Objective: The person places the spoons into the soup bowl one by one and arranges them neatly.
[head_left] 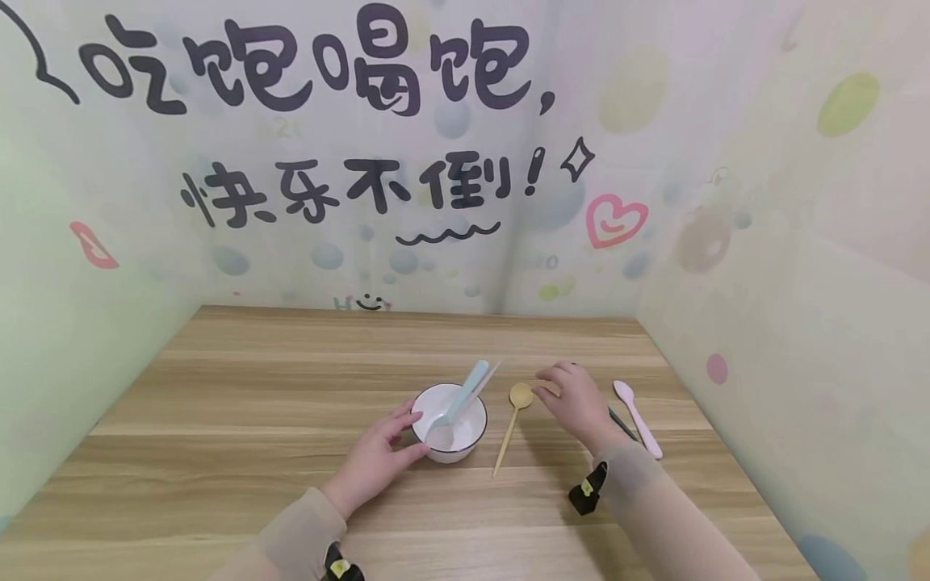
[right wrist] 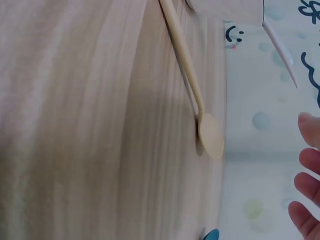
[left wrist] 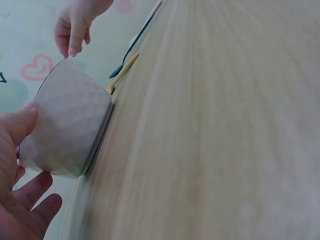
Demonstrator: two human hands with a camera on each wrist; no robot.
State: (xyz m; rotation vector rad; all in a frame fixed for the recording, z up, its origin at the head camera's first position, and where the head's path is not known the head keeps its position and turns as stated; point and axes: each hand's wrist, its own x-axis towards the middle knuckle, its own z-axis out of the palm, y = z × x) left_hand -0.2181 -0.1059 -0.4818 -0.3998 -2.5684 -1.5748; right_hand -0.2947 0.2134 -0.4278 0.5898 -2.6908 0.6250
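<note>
A white bowl (head_left: pixel 452 455) with a dark rim and faceted outer wall (left wrist: pixel 70 117) stands on the table. My left hand (head_left: pixel 378 458) holds its left side, thumb and fingers spread around the wall. Inside lean a light blue spoon (head_left: pixel 472 379) and a slim pale handle (head_left: pixel 492 376), whose other end is hard to make out. Just right of the bowl lies a yellow wooden spoon (head_left: pixel 521 394). Above the table, beside that spoon's head, my right hand (head_left: pixel 577 403) hovers with loosely bent fingers (right wrist: pixel 307 185) and nothing in them.
A dark teal utensil (head_left: pixel 623 424) lies partly hidden beneath my right forearm. Farther right is a pink spoon (head_left: pixel 639 420), near the right wall (head_left: pixel 799 347). The wooden table (head_left: pixel 291 363) meets a back wall (head_left: pixel 305 274) with black lettering.
</note>
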